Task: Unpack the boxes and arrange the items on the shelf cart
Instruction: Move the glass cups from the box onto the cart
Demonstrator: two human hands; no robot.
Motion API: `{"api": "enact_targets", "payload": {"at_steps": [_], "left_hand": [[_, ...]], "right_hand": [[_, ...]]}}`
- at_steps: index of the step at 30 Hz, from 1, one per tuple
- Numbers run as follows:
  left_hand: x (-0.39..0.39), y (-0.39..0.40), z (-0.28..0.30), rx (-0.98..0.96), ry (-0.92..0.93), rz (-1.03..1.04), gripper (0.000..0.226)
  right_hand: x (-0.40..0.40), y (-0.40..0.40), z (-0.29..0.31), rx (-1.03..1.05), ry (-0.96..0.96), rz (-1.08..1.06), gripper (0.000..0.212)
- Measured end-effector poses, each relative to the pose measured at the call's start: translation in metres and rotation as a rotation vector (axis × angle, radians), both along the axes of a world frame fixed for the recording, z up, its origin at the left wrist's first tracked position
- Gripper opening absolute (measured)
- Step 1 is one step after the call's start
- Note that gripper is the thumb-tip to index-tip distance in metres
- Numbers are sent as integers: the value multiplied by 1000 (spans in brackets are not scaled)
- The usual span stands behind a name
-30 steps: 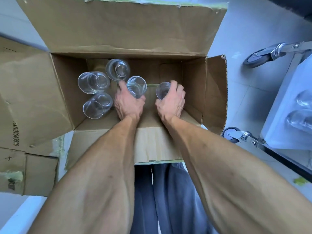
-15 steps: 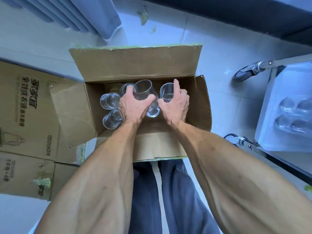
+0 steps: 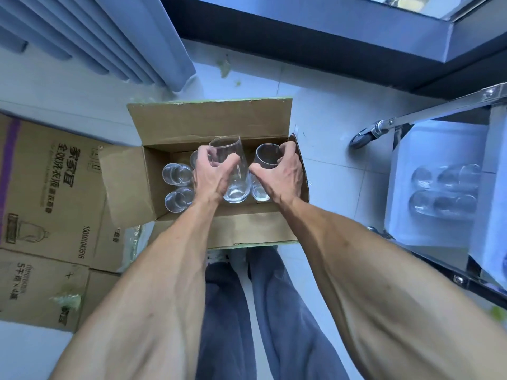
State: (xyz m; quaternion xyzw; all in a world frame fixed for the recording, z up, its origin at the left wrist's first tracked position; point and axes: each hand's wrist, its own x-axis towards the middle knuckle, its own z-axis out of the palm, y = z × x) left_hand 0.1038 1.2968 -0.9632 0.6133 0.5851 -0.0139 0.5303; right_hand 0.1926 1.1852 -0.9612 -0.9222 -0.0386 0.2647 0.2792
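An open cardboard box (image 3: 211, 122) stands on the floor in front of me. My left hand (image 3: 212, 174) grips a clear drinking glass (image 3: 233, 171), lifted above the box. My right hand (image 3: 279, 174) grips a second clear glass (image 3: 264, 160) beside it, at the box's right wall. Other glasses stay upright inside the box at the left, among them one at the back (image 3: 177, 174) and one nearer (image 3: 177, 201). A third one is mostly hidden behind my left hand. The shelf cart (image 3: 406, 171) stands at the right with several glasses (image 3: 444, 190) on its white shelf.
A closed printed cardboard box (image 3: 52, 193) lies on the floor to the left, with another one (image 3: 35, 292) below it. A ribbed white radiator (image 3: 104, 37) is at the upper left. The cart's caster wheel (image 3: 363, 138) sits near the open box. My legs (image 3: 260, 311) are below.
Both hands have risen with a glass each, from the bottom of the box to above its rim. The camera has pulled back and up, so the box looks smaller.
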Motion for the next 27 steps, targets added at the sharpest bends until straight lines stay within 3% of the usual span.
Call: {"api": "enact_targets", "payload": {"at_steps": [4, 7, 14, 18, 21, 27], "left_hand": [[-5, -17, 6, -59, -23, 19, 41], [-17, -33, 13, -74, -31, 87, 50], [-51, -59, 39, -202, -43, 97, 46], [-69, -86, 63, -191, 19, 94, 58], [-77, -113, 76, -320, 15, 64, 59], [-80, -170, 86, -359, 29, -49, 47]], "right_hand": [[-9, -7, 12, 38, 31, 31, 74], [-18, -22, 22, 23, 64, -40, 85], [-42, -71, 43, 98, 209, -184, 66], [-58, -102, 53, 182, 295, -287, 56], [-74, -127, 61, 177, 309, -343, 44], [-88, -201, 79, 153, 321, -403, 45]]}}
